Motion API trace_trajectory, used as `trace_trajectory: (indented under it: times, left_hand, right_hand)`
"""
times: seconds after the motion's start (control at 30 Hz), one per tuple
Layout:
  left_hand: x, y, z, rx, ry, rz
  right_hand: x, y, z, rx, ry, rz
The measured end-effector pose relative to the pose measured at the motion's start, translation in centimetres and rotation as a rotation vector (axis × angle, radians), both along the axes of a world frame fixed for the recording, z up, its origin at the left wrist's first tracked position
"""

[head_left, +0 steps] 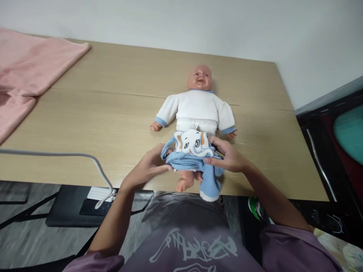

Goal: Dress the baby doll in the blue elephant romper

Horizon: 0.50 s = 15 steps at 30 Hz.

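Observation:
On its back on the table lies a baby doll, head toward the wall, in a white long-sleeved top with blue cuffs. Blue baby overalls with a white elephant face are bunched around the doll's lower legs. My left hand is closed on the left edge of the overalls, and my right hand grips their right side. One blue leg with a white end hangs at the table's front edge. A bare foot of the doll shows below the cloth.
A pink blanket covers the table's far left. A white cable crosses the left front edge. Below the table is a black seat with a white object on it. To the right stands a dark frame with a teal item.

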<state>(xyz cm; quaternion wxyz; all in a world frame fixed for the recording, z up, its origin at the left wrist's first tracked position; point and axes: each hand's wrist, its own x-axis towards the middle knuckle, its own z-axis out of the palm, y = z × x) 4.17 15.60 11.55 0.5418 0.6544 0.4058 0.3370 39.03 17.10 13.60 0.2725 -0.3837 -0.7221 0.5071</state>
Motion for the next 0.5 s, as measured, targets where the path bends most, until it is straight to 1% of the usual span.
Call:
trace_trajectory:
  times: [0.07,0.13,0.2,0.27,0.33,0.4,0.47,0.5]
  left_hand:
    - [0.0,-0.2,-0.1,-0.021,-0.017,0.049]
    - [0.1,-0.4,-0.2,-0.081,-0.036,0.121]
    - [0.2,-0.2,-0.2,-0.157,-0.036,0.173]
    - [0.2,0.2,-0.3,-0.181,-0.006,0.187]
    - [0.2,1.0,-0.6,-0.112,0.043,0.187]
    - [0.3,1.7,-0.9,0.031,0.095,0.218]
    - [1.0,2.5,-0.6,0.185,0.172,0.242]
    - [1.4,2.9,-0.2,0.259,0.216,0.232]
  right_hand:
    - [0.7,0.1,0.1,-0.046,-0.011,0.025]
    - [1.3,0.2,0.2,-0.067,-0.002,0.028]
    - [1.7,0.3,0.1,-0.074,0.037,-0.016]
    - [1.8,0.3,-0.2,-0.087,0.096,-0.088]
    - [1.8,0.3,-0.6,-0.114,0.160,-0.145]
    - [1.8,0.2,-0.9,-0.141,0.207,-0.172]
    - [1.9,0.1,-1.1,-0.147,0.224,-0.181]
    - [1.9,0.1,-1.1,-0.144,0.224,-0.180]
